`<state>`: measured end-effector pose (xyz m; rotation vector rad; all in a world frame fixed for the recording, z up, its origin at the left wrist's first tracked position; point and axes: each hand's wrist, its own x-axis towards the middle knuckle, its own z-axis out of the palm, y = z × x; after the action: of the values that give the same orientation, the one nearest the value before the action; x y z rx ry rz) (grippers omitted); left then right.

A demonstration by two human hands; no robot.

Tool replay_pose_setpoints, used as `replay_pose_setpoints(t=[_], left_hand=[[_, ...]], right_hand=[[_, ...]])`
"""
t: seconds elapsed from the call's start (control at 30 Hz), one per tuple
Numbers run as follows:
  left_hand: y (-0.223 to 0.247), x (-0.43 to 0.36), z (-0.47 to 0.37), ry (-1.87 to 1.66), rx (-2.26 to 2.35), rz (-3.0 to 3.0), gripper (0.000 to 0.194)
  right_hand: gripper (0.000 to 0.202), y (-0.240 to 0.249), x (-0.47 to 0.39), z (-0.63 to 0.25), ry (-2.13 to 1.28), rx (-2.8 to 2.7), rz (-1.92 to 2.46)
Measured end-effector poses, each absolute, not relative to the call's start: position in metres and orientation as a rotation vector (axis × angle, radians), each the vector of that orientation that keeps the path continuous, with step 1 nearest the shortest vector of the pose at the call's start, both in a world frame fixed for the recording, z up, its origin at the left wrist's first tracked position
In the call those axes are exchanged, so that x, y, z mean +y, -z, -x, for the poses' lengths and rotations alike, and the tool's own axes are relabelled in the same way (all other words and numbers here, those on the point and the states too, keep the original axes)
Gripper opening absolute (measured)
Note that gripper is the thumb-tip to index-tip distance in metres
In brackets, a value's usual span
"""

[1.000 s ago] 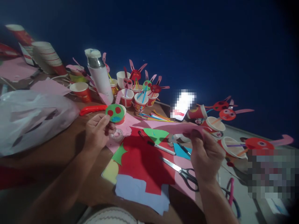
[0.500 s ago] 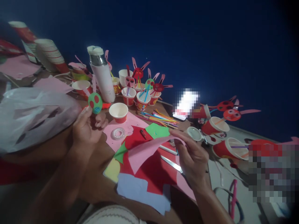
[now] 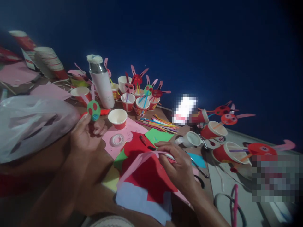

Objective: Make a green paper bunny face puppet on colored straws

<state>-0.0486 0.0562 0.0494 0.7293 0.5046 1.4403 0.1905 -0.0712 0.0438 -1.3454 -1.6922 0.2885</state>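
Note:
Upright between the fingertips of my left hand (image 3: 82, 135) is a green paper rabbit face (image 3: 94, 111) with red eyes, a blue mouth and pink ears. My right hand (image 3: 178, 162) pinches the edge of a bent piece of pink paper (image 3: 134, 162). This paper hangs over a red sheet (image 3: 134, 176) on the table. A white pen-like stick (image 3: 170, 156) shows beside the right fingers; whether they touch it I cannot tell. Beyond the paper, a roll of tape (image 3: 117, 140) rests on a pink sheet (image 3: 110, 149), near a paper cup (image 3: 117, 119).
Behind stand a white bottle (image 3: 102, 86), stacked cups (image 3: 50, 61) and several cups with paper rabbits (image 3: 148, 90) on straws. Loose straws (image 3: 158, 124) lie in the middle. A plastic bag (image 3: 35, 126) is at left, a bright phone (image 3: 185, 108) and a mug (image 3: 191, 139) at right.
My right hand has moved left and slightly down with the pink paper, which now curves more steeply. My left hand still holds the rabbit face. The view has shifted slightly.

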Motion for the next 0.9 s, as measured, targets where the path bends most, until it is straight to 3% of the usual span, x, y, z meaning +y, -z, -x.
replay_pose_setpoints(t=[0.3,0.57,0.67,0.77,0.9], left_hand=[[-0.049,0.057,0.048,-1.416,0.502,-0.731,0.029],[-0.047,0.058,0.048,-1.430,0.507,-0.740,0.028],[-0.046,0.058,0.049,-1.431,0.503,-0.720,0.027],[-0.049,0.058,0.051,-1.417,0.514,-0.709,0.027],[-0.054,0.058,0.054,-1.431,0.508,-0.741,0.029]], right_hand=[[0.014,-0.033,-0.074,-0.194,-0.415,-1.921,1.619],[0.017,-0.059,-0.047,-0.197,-0.176,-1.749,1.429],[0.028,-0.062,-0.047,-0.190,-0.080,-1.672,1.270],[0.040,-0.047,-0.057,-0.177,-0.139,-1.753,1.157],[0.039,-0.011,-0.077,-0.158,-0.242,-1.973,1.129]])
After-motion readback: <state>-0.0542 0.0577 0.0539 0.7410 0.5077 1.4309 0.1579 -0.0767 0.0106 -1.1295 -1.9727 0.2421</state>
